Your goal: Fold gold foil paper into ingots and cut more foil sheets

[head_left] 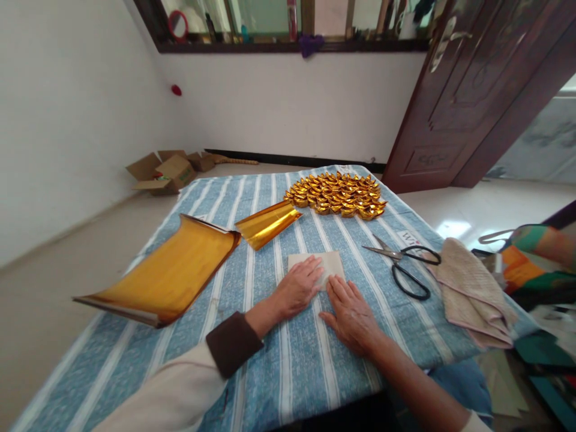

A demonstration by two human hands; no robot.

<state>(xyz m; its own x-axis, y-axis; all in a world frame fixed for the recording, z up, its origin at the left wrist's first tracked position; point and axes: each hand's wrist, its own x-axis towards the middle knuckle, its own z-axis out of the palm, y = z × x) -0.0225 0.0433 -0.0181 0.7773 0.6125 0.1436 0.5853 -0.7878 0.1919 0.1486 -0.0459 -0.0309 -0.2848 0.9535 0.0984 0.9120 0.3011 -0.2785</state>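
A pale, squarish sheet of paper [332,259] lies flat on the striped tablecloth in front of me. My left hand [300,287] rests flat on its left part, fingers stretched out. On its lower right part lies my right hand [351,312], fingers extended and the thumb apart. The paper's lower left is hidden under my hands. Beyond it is a curled gold foil sheet [270,224], and to the left a larger stack of gold foil sheets [180,264] with curling edges. Folded gold paper ingots [337,195] sit massed at the far side.
Black-handled scissors [398,257] lie partly open on the right of the blue-and-white tablecloth [270,360], near a folded beige towel [474,291]. Cardboard boxes [164,171] stand on the floor at the far left. A dark red door [468,96] is at the right.
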